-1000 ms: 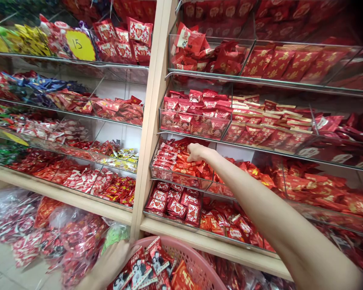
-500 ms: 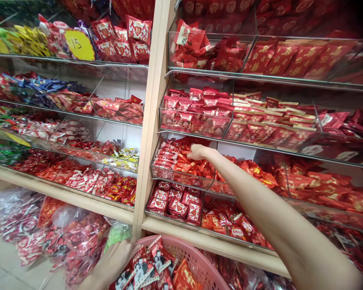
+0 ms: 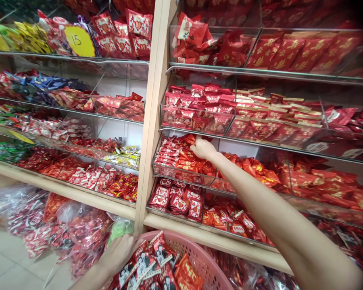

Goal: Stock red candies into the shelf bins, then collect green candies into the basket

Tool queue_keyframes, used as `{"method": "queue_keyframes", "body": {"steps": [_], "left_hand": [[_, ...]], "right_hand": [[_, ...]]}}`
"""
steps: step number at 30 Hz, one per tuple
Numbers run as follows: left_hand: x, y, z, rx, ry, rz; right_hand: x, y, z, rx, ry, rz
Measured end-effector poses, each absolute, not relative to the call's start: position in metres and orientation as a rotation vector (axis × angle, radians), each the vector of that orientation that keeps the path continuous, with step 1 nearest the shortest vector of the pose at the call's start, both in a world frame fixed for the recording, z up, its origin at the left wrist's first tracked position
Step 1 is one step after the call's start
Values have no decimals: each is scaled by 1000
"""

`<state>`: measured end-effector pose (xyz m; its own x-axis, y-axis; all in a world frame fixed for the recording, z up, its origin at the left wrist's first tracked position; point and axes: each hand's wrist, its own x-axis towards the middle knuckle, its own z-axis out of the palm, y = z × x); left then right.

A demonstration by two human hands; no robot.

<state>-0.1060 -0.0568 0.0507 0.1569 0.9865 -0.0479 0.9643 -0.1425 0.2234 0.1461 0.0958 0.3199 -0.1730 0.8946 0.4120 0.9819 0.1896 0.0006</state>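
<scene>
A person stood at a shop wall of shelves packed with small wrapped packets, mostly red. The right hand reached over a clear front wall into a bin, its fingers bent among red packets. Those fingertips were lost among the wrappers, so whether they gripped one could not be told.

Low in front, the left hand was closed on the left rim of a pink basket, which was perforated around its side. The grip there seemed meant to steady the basket, close to the shelves and within easy reach of the other arm. Inside lay packets printed with black-and-white figures, with an orange-red packet at their right. The clear bin fronts probably served to stop the loose heaps sliding off while leaving them in sight.

Room around the right hand was tight: a shelf loaded with upright red packets sat just above it, the front wall rose below, and a pale wooden upright bounded the bin section on the left. The bare right forearm crossed in front of the neighbouring bins and hid part of them. Directly beneath was a tray of white-and-red packets. At upper left hung a yellow price tag reading 15, and bulging plastic bags lined the floor left of the basket.
</scene>
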Motion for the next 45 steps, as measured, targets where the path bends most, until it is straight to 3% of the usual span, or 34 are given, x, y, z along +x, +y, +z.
{"method": "queue_keyframes", "body": {"steps": [10,14,20,25,29,37,41,45], "left_hand": [[-104,-58,52,2266,1917,65],[-103,-59,54,2293,1921,28],[-99,-61,57,2307,1941,19],[-99,-61,54,2356,1951,-9],[-101,-60,53,2372,1961,-1],[-97,-64,60,2303,1964,-24],[-98,-62,58,2333,1946,-34],[-100,-60,53,2414,1932,-60]], "right_hand": [[153,44,307,-1341,-2181,-775],[144,11,300,-1196,-2238,-756],[137,-23,202,-715,-2961,-444],[140,-31,112,-559,-3265,-511],[137,-30,79,-620,-3271,-591],[146,-47,113,-762,-3129,-372],[172,-77,132,-870,-3107,-62],[194,-118,116,-907,-3164,284]]}}
